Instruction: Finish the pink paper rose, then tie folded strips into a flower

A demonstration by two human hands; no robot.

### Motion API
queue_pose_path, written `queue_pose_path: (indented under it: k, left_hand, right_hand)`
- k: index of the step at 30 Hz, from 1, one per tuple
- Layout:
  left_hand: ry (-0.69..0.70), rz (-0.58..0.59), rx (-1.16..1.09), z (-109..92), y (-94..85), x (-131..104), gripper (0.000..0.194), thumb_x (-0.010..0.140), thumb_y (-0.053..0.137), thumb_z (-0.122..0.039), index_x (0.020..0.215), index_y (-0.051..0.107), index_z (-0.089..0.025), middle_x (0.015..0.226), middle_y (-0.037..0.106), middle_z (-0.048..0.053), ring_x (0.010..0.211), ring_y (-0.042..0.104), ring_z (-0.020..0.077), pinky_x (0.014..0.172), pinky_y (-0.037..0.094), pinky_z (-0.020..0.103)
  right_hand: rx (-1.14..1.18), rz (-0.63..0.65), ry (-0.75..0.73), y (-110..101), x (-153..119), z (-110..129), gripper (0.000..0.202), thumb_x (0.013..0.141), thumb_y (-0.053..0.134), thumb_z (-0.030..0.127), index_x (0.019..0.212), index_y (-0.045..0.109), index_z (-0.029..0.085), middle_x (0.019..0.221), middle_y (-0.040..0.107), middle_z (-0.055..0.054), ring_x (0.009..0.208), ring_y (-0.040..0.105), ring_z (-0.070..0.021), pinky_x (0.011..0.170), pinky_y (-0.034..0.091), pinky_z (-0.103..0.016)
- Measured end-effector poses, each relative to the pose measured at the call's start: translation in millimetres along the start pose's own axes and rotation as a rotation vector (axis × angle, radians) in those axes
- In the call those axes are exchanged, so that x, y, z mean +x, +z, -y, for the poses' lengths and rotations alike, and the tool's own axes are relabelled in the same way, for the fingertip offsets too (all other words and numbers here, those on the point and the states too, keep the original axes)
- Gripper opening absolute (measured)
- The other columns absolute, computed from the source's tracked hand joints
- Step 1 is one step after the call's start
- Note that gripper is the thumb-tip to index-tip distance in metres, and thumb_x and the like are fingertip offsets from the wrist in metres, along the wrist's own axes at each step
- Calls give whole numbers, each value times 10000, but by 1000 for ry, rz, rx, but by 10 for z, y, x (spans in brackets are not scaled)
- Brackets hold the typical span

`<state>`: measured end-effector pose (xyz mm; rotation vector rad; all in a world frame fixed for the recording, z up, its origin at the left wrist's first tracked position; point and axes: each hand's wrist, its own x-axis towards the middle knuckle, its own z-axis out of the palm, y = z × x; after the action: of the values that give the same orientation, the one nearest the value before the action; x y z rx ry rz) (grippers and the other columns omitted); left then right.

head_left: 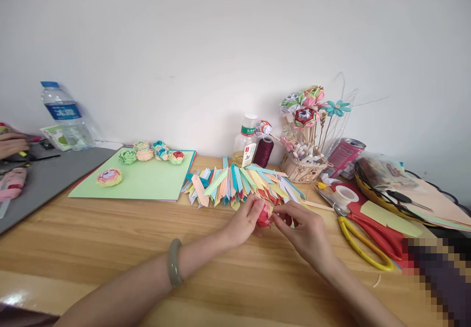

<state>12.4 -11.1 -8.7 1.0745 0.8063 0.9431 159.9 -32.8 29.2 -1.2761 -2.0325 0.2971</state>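
A red and pink folded-paper flower (264,215) is held over the wooden table, in front of a pile of folded paper strips (235,184). My left hand (246,221), with a bangle on its wrist, grips the flower from the left. At the flower's right edge, the thumb and forefinger of my right hand (303,229) are pinched together; what lies between them is too small to make out. Several finished paper flowers (144,155) sit on a green sheet (147,182) at the left, with one more flower (109,177) nearer the front.
Behind the strips stand a bottle (244,145), a thread spool (264,152) and a basket of paper flowers (303,170). Yellow-handled scissors (364,248), white tape (345,195) and a can (344,156) are at right. Another person's hand (13,145) shows far left.
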Motion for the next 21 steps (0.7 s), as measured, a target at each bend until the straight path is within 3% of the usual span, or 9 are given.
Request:
queue_pose_path:
  k: [5, 8, 11, 16, 21]
  left_hand:
    - [27, -6, 89, -42, -10, -31, 338, 759, 430, -544, 845, 454, -218, 776, 508, 22, 692, 509, 160, 489, 400, 228]
    - [54, -10, 156, -79, -11, -52, 352, 758, 420, -550, 870, 444, -218, 793, 499, 17, 699, 515, 157, 476, 402, 221]
    - [75, 6, 199, -110, -4, -66, 362, 765, 399, -553, 875, 436, -210, 812, 495, 22, 707, 514, 153, 462, 407, 213]
    - [29, 19, 152, -101, 3, -51, 361, 767, 384, -559, 845, 426, -209, 802, 477, 20, 671, 507, 142, 458, 418, 217]
    - [-4, 18, 112, -52, -17, -5, 372, 757, 382, -576, 828, 429, -214, 809, 484, 28, 674, 512, 151, 475, 435, 240]
  right_hand:
    - [207, 176, 245, -12, 76, -30, 192, 739, 517, 301, 633, 592, 160, 556, 568, -4, 502, 492, -120, 461, 385, -221]
    - [259, 272, 268, -21, 98, -40, 252, 751, 490, 330, 619, 607, 150, 604, 606, -20, 561, 526, -137, 516, 403, -228]
    - [286, 268, 254, -32, 106, -29, 268, 765, 476, 330, 629, 622, 151, 644, 624, -24, 620, 541, -150, 571, 414, -236]
    - [341, 266, 310, -49, 107, -2, 229, 760, 496, 318, 682, 638, 156, 667, 621, -14, 599, 504, -132, 531, 377, -224]
    - [562, 302, 417, -63, 92, -17, 290, 777, 490, 367, 618, 609, 156, 562, 533, 8, 509, 417, -102, 485, 330, -222]
